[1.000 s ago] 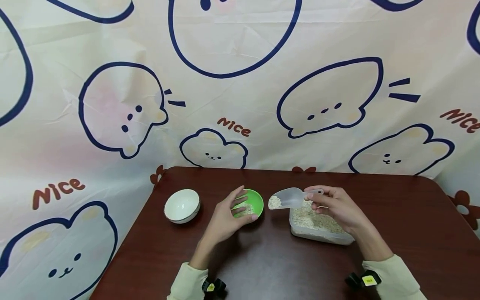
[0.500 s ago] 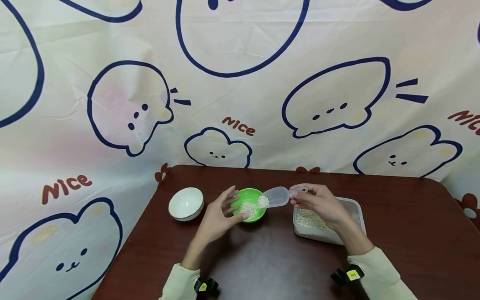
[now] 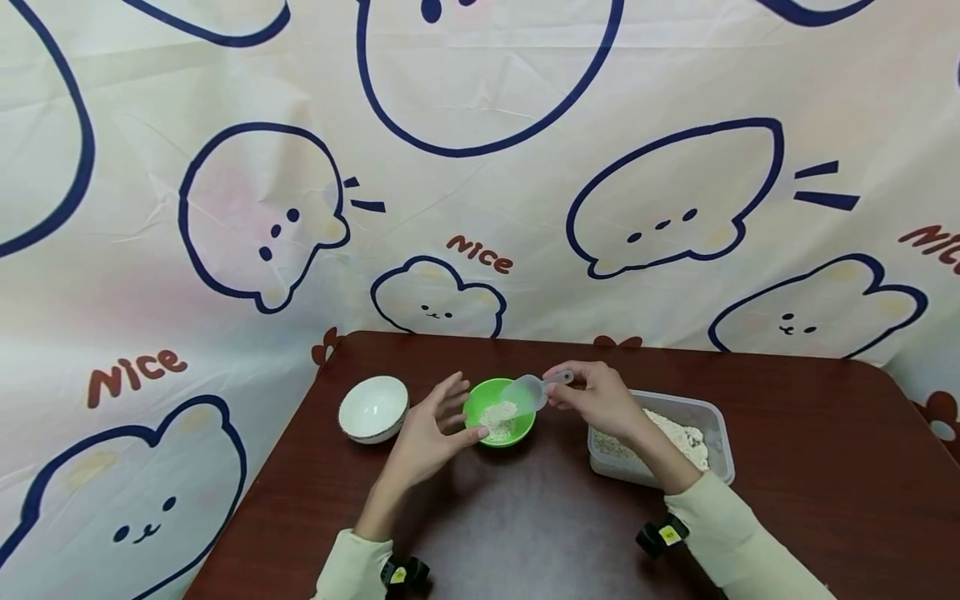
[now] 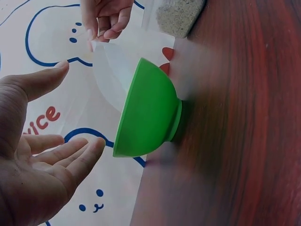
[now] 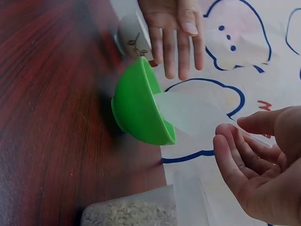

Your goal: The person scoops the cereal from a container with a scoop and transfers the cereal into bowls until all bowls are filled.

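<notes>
In the head view a small green bowl [image 3: 523, 427] holds a heap of pale flakes that look like oats [image 3: 497, 419]. My right hand [image 3: 600, 404] pinches the handle of a translucent plastic scoop [image 3: 531, 392], tipped down with its mouth inside the bowl's rim. Beside the bowl's left side is my left hand [image 3: 426, 437], fingers spread and holding nothing. The left wrist view shows a gap between that hand [image 4: 47, 155] and the green bowl [image 4: 150, 110]. From the right wrist view, the scoop [image 5: 188, 117] reaches over the bowl's edge.
A clear plastic tub [image 3: 722, 429] of flakes stands on the right, partly behind my right forearm. To the left sits a white bowl [image 3: 373, 408], with a plant pattern outside. The dark red-brown table [image 3: 540, 525] meets a cartoon-printed cloth [image 3: 525, 208] at the back.
My right hand has carried the scoop left from over the tub to the green bowl and tipped it; the flakes in the scoop have gone into the bowl. The left hand stays beside it.
</notes>
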The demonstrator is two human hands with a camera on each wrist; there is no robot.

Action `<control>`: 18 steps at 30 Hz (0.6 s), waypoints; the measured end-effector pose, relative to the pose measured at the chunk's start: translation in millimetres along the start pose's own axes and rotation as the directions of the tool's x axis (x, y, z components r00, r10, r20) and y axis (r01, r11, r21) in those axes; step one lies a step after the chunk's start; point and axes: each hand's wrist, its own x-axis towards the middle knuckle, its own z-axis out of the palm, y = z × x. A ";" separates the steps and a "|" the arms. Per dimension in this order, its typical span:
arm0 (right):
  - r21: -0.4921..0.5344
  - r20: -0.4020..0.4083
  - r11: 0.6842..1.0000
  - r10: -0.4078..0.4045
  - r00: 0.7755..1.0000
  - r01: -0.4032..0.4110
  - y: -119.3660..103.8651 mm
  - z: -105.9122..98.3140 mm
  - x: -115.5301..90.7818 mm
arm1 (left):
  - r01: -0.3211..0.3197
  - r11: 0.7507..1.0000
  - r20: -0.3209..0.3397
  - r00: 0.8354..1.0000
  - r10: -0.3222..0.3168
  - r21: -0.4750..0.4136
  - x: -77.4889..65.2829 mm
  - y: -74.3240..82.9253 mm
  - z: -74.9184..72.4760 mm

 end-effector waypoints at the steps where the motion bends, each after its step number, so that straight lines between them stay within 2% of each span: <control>1: -0.045 -0.008 0.999 -0.016 1.000 0.015 -1.4 1.5 0.5 | 0.001 1.000 0.002 1.000 -0.001 0.002 -0.1 0.1 -0.9; 4: -0.168 -0.031 0.985 -0.051 0.998 0.046 -6.4 4.6 0.8 | 0.007 1.000 0.002 1.000 -0.007 0.008 -0.3 0.2 -3.6; 8: -0.259 -0.041 0.962 -0.098 0.994 0.084 -14.4 6.3 -0.1 | 0.003 0.999 -0.002 1.000 -0.003 0.035 0.7 -0.6 -4.9; 13: -0.299 -0.046 0.948 -0.133 0.990 0.113 -20.2 4.9 -2.2 | -0.002 0.999 -0.011 1.000 0.002 0.047 0.9 -0.8 -2.5; 18: -0.256 -0.068 0.962 -0.121 0.990 0.100 -20.5 -11.6 -8.8 | -0.011 0.999 -0.006 1.000 0.011 0.052 -0.2 1.1 2.0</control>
